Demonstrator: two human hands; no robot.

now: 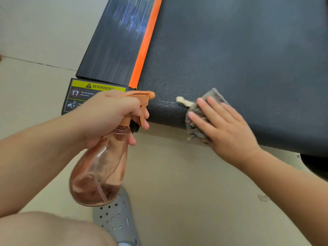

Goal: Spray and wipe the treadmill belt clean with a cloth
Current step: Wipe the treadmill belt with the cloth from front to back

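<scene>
- While my left hand (113, 114) grips the bottle (97, 167) round its neck, two fingers curl over the orange trigger (140, 118).
- The bottle hangs tilted in the air above the floor (177, 183), just off the belt's near left corner. Its nozzle (150, 95) points toward the belt (239, 59).
- The bottle is see-through and orange-tinted, with a little liquid pooled in its bottom.
- My right hand (225, 128) lies flat with its fingers straight and spread, pressing the cloth (197, 121) down.
- The cloth is grey and sits on the belt's near edge, left of the middle. Part of it folds down over that edge, and a cream end sticks out toward the nozzle.
- The belt is dark and finely textured, with pale specks beside the cloth at the near edge.
- An orange strip (145, 43) runs along the belt's left edge, with a dark ribbed rail (113, 41) just outside it.
- A yellow warning label (92, 93) sits at the rail's near end, partly behind my left hand.
- A grey holed shoe (115, 219) rests on the beige floor below the bottle, and my bare knee (44, 229) shows at the lower left.
</scene>
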